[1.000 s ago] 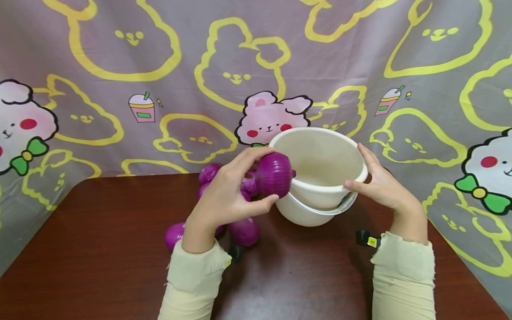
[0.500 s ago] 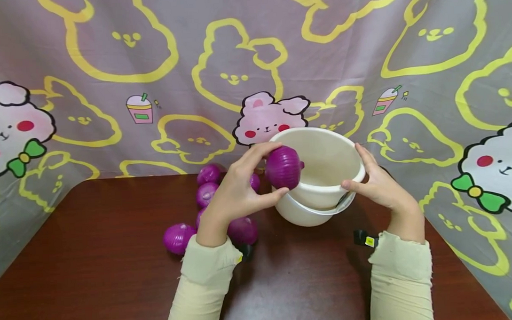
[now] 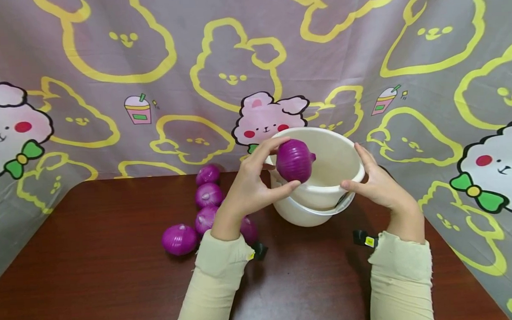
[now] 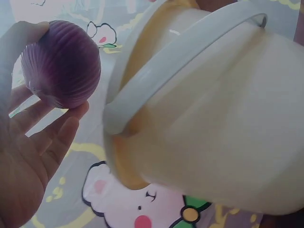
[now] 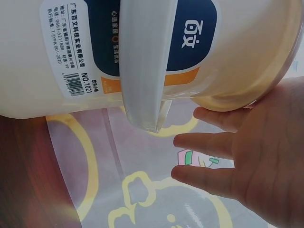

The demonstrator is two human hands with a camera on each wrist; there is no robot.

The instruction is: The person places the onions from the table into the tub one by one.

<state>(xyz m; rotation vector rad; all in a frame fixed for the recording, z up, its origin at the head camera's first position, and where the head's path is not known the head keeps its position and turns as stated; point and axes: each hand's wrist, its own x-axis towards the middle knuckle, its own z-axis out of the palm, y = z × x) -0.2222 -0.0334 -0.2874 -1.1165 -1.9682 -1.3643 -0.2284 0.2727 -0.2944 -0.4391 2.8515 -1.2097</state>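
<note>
My left hand [image 3: 250, 186] holds a purple onion [image 3: 295, 161] between thumb and fingers, at the left side of a white bucket's mouth. In the left wrist view the onion [image 4: 61, 64] hangs just outside the bucket's rim, its ribbed skin showing. The white bucket [image 3: 302, 214] stands on the table with its handle lowered along the near side. My right hand [image 3: 381, 186] grips the right part of the rim with thumb and forefinger. Its other fingers [image 5: 204, 145] are straight and spread beside the wall in the right wrist view. The bucket's floor is hidden.
Several purple onions lie on the dark wooden table [image 3: 94, 260] left of the bucket: one [image 3: 179, 239] sits apart at the front, others [image 3: 209, 195] form a row towards the back. The left forearm partly covers another. A patterned cloth [image 3: 161, 102] hangs behind the table.
My left hand has carried its onion right and slightly up, from beside the bucket to over its left rim. More of the onion row shows now. My right hand stays on the rim.
</note>
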